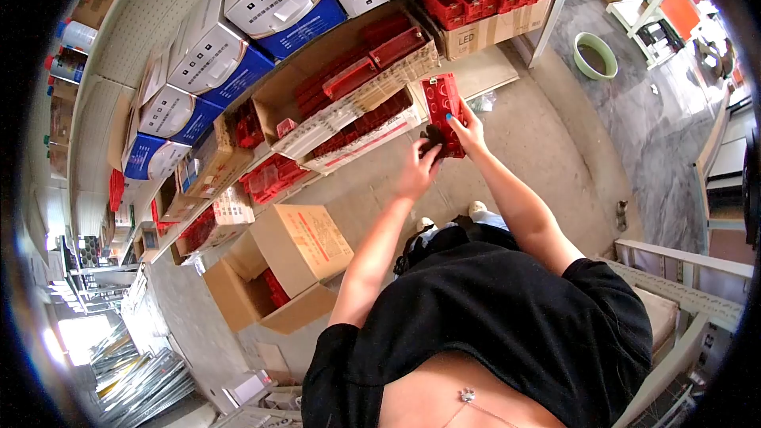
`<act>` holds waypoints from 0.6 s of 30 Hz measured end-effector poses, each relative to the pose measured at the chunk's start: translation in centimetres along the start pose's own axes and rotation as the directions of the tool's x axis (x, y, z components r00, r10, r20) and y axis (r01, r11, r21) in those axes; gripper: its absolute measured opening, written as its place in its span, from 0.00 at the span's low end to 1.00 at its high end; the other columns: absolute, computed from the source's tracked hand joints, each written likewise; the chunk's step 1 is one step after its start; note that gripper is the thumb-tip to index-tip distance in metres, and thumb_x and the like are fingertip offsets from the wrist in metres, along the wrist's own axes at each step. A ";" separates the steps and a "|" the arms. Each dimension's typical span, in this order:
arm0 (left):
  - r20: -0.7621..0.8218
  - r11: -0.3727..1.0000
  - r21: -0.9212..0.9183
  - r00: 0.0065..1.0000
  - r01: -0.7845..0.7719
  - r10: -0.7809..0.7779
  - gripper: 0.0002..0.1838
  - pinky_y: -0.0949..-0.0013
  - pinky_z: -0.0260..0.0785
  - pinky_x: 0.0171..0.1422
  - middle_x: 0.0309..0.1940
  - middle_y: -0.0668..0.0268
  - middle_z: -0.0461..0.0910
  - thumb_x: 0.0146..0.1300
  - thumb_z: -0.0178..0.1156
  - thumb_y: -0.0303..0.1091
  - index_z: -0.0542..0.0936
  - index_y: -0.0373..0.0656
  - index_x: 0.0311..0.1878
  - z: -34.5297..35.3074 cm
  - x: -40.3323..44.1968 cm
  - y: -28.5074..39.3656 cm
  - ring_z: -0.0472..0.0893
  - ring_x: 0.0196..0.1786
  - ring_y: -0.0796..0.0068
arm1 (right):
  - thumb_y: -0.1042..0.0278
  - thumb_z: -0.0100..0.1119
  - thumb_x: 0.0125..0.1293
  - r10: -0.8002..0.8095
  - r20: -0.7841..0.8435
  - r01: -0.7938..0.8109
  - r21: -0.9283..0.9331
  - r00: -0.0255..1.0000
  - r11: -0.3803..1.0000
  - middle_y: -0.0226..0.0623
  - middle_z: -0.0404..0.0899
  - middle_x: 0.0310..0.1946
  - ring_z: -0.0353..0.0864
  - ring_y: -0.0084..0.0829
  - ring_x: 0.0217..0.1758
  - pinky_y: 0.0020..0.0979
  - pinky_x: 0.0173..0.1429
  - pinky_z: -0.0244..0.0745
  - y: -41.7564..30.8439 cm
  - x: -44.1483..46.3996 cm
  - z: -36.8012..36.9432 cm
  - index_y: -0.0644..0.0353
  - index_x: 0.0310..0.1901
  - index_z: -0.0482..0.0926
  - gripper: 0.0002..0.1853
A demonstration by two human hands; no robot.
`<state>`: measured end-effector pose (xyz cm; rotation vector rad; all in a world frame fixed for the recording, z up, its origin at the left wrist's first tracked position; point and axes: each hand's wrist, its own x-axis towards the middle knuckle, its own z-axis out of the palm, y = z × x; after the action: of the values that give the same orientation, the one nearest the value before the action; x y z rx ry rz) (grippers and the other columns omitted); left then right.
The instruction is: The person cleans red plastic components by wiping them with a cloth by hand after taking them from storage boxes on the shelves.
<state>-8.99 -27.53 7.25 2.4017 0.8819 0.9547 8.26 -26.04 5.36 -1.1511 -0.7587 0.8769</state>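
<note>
My right hand (pixel 469 128) grips a long red plastic electrical box (pixel 442 99) by its right side, the thumb with a blue nail lying over its face. The box has round marks on it and is held up in front of the shelves. At its lower left, my left hand (pixel 418 168) has its fingers curled at a small dark, crumpled thing (pixel 430 138), pressed against or close to the box. What this dark thing is, I cannot make out.
Cartons of red boxes (pixel 372 59) fill the shelves, beside blue-and-white cartons (pixel 285 4). An open cardboard box (pixel 309 250) stands on the floor at left. A green basin (pixel 594 55) is at the upper right, a small cat (pixel 621 215) at right, a white metal frame (pixel 682 289) at lower right.
</note>
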 end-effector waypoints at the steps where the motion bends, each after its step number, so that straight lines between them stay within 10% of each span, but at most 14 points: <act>1: 0.021 1.000 0.010 1.000 -0.018 0.018 0.18 0.61 0.69 0.50 0.51 0.55 0.63 0.51 0.62 0.29 0.76 0.48 0.48 0.8 -0.3 -0.5 0.70 0.49 0.54 | 0.69 0.60 0.55 -0.006 0.001 0.006 -0.067 1.000 0.998 0.35 0.76 0.45 0.73 0.20 0.44 0.23 0.50 0.69 0.6 0.1 -0.1 0.62 0.63 0.61 0.33; 10: 0.401 0.928 0.342 0.871 0.144 -0.283 0.19 0.49 0.56 0.63 0.57 0.59 0.58 0.49 0.63 0.37 0.78 0.61 0.47 0.6 0.1 1.2 0.59 0.60 0.55 | 0.62 0.61 0.47 0.025 0.099 0.028 -0.505 0.995 0.862 0.45 0.79 0.30 0.80 0.30 0.32 0.29 0.41 0.74 -1.3 -2.0 0.2 0.59 0.61 0.64 0.36; 18: 0.569 0.828 0.520 0.807 -0.207 -0.156 0.30 0.35 0.33 0.68 0.68 0.55 0.46 0.49 0.63 0.48 0.69 0.68 0.58 0.8 0.6 0.9 0.39 0.72 0.54 | 0.62 0.61 0.48 0.131 0.125 -0.034 -0.582 0.983 0.813 0.44 0.80 0.34 0.80 0.28 0.36 0.29 0.44 0.73 -0.7 -1.4 0.0 0.57 0.60 0.66 0.34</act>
<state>-7.70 -27.88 7.43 2.9337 0.9601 -0.1453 7.71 -27.40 5.95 -1.6768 -1.1676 0.8396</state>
